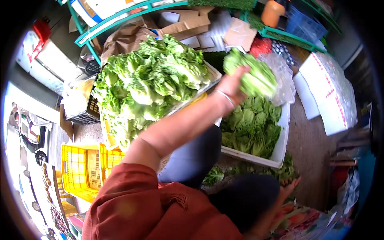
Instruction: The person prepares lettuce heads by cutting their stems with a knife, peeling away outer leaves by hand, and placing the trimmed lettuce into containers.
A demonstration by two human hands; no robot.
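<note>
My left hand [234, 85], with a bracelet at the wrist, is closed around a head of lettuce [256, 76], slightly blurred. It is above the white foam box [282, 150], in which heads of green lettuce [254, 124] are packed. To the left, a big heap of leafy lettuce [148, 76] rises over a pale crate [212, 78]. Low on the right, beyond my knee, my right hand [287, 189] has its fingers stretched out, holding nothing I can see. Loose green leaves [282, 172] lie beside it on the floor.
Yellow plastic crates [82, 168] stand at the left, below a dark crate [86, 114]. Cardboard [186, 26] and a green metal rack [120, 19] are at the back. A clear plastic bag [286, 76] and a white foam piece [330, 94] are at the right.
</note>
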